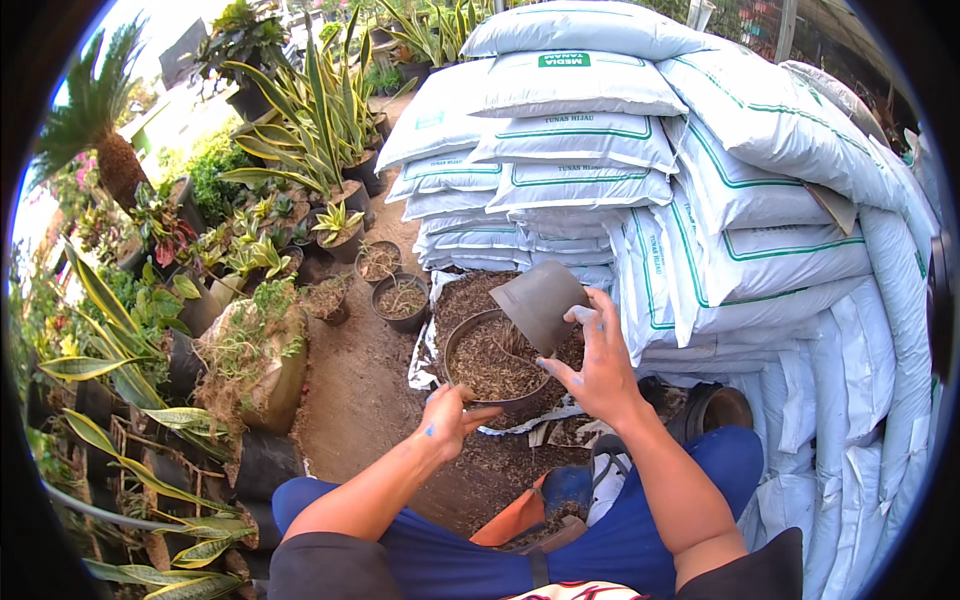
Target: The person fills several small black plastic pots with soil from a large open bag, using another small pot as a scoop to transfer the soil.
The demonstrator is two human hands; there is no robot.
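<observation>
A dark grey plastic plant pot (538, 303) is tilted above the right side of a wide round basin. My right hand (603, 365) is closed on this pot, with the fingers at its right side and the thumb below. The basin (449, 350) holds loose brown soil mix (490, 368). At its near left rim is my left hand (447, 420), the thumb over the edge and a finger stretched along the outside below. Whether anything is inside the tilted pot cannot be seen. Under the basin lies an opened white sack (421, 362) with more dark mix around it.
White sacks (590, 130) with green print are stacked high at the right and back. Empty black pots (722, 408) lie by my right knee. Small potted plants (400, 300) and variegated snake plants (320, 130) line the left. An orange object (508, 517) lies between my legs.
</observation>
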